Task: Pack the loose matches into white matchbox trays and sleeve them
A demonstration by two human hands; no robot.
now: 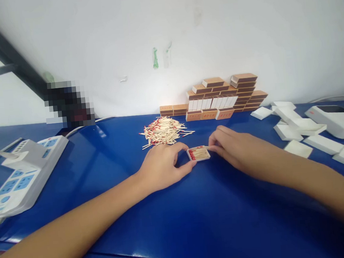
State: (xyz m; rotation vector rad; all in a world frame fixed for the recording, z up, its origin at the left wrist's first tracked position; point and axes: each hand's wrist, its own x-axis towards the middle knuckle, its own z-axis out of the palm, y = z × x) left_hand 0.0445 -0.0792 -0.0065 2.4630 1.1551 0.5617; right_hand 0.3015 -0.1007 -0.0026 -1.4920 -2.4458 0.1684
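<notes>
A small open matchbox tray (pixel 199 153) filled with red-tipped matches lies on the blue table (pixel 180 217). My left hand (pixel 162 165) curls round its left end, thumb and fingers pinching it. My right hand (pixel 231 147) grips the tray's right end with its fingertips. Just behind the hands lies a loose heap of matches (pixel 164 131).
Stacked brown matchboxes (pixel 217 98) stand against the white wall. Several white inner trays (pixel 300 133) lie scattered at the right, beside a white device (pixel 334 121). A white power strip (pixel 21 174) with cables sits at the left edge.
</notes>
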